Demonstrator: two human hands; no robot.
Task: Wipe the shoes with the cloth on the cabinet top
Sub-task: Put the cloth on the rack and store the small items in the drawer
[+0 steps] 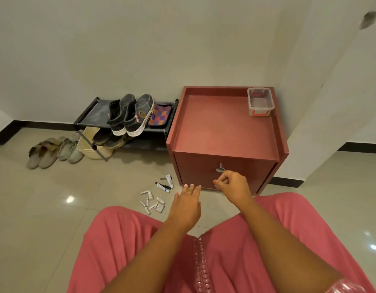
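Two dark grey shoes (130, 115) with white soles stand side by side on the top tier of a black shoe rack (92, 115), toes toward the camera. Each carries a small badge on its side, too small to read. Just beside them on the same tier lies one cloth (159, 115), checked in purple and orange; it is on the rack, not on the cabinet. One red cabinet (223, 127) stands against the rack's right end; its raised-edge top holds one clear plastic box (259, 101) with red latches at the far right corner. One metal knob (220, 168) sits on the cabinet front.

Left hand (186, 205): fingers straight and spread, holding nothing, tips near the cabinet's lower front edge. Right hand (232, 185): fingers loosely curled just below the knob, apparently not touching it and holding nothing.

On the floor beside the cabinet lie roughly a dozen small white tubes (151, 201) and one black marker (161, 185); print unreadable. Two pairs of pale shoes (54, 151) sit left of the rack.
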